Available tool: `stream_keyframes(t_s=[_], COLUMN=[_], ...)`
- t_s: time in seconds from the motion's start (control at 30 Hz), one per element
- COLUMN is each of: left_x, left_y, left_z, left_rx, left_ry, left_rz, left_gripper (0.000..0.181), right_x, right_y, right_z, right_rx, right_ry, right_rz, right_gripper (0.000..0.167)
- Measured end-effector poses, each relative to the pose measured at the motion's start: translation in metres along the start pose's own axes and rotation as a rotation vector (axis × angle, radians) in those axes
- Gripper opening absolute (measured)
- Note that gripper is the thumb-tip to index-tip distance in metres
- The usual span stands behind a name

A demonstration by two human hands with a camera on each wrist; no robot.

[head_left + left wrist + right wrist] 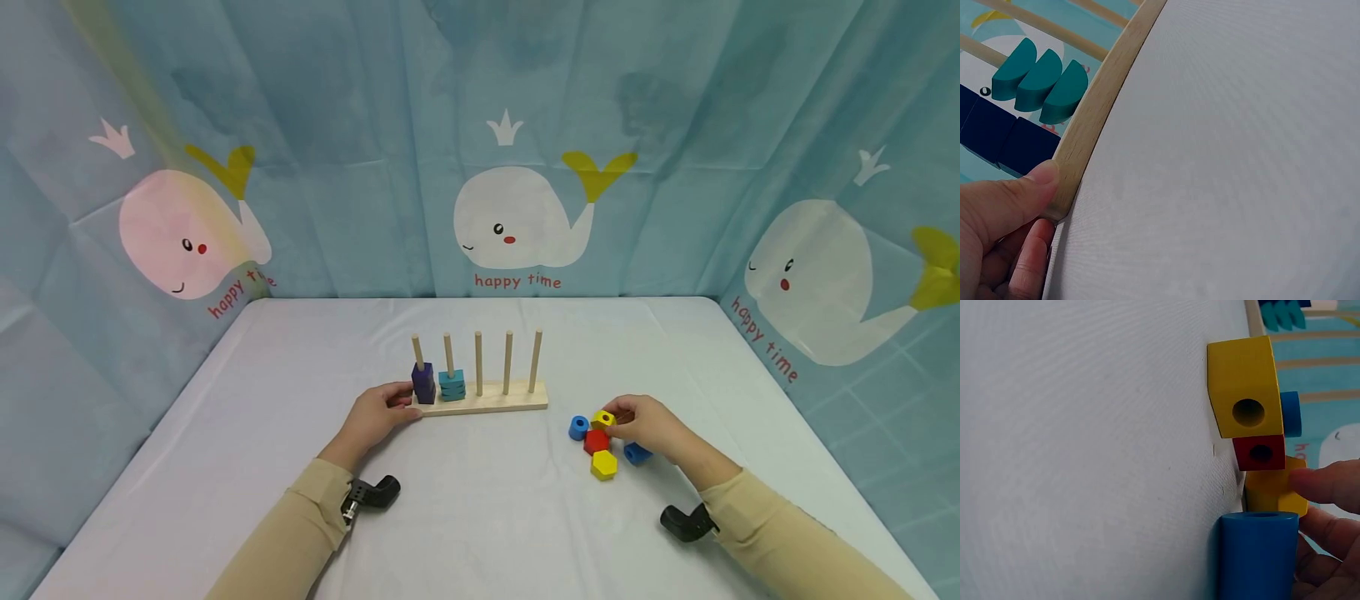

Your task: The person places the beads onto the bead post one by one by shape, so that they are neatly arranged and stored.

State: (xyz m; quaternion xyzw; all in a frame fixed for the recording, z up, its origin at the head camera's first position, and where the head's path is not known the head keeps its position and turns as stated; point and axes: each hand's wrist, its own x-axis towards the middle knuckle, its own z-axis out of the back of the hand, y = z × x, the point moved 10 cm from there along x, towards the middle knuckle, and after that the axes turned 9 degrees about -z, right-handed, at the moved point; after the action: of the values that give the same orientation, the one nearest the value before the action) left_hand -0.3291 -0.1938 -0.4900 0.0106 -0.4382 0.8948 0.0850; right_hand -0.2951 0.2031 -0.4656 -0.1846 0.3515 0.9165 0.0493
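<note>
My left hand (372,418) grips the left end of a wooden peg stand (487,402), its thumb on the base's edge. Dark blue blocks (423,385) are stacked on the leftmost peg, and teal half-round blocks (452,386) sit on the peg beside it. To the right of the stand, my right hand (647,425) pinches a yellow hexagonal block (1266,487) between thumb and fingers. A red hexagonal block (596,442) lies close against it. Nearer me is a second yellow hexagonal block (603,466), its hole visible in the right wrist view.
One blue cylinder (578,427) lies left of the pinched block; another blue cylinder (637,453) lies just below the right hand. Three bare pegs (508,362) rise from the stand. A white cloth (465,533) covers the table, with a whale-print curtain (360,208) behind it.
</note>
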Motion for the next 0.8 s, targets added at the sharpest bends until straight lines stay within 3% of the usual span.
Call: stream_keyframes(t_s=[0.47, 0.8], left_x=[-0.001, -0.003], left_y=[-0.004, -0.006], left_z=[0.001, 0.002], left_rx=[0.004, -0.003], left_ry=[0.001, 0.000], left_rz=[-0.007, -0.010], left_gripper=[0.056, 0.056], right_x=[0.005, -0.003], right_y=[0.000, 0.031], right_z=[0.006, 0.032], right_rx=[-0.038, 0.015], right_ry=[-0.017, -0.058], right_rz=[0.004, 0.085], right_gripper=[0.017, 0.025])
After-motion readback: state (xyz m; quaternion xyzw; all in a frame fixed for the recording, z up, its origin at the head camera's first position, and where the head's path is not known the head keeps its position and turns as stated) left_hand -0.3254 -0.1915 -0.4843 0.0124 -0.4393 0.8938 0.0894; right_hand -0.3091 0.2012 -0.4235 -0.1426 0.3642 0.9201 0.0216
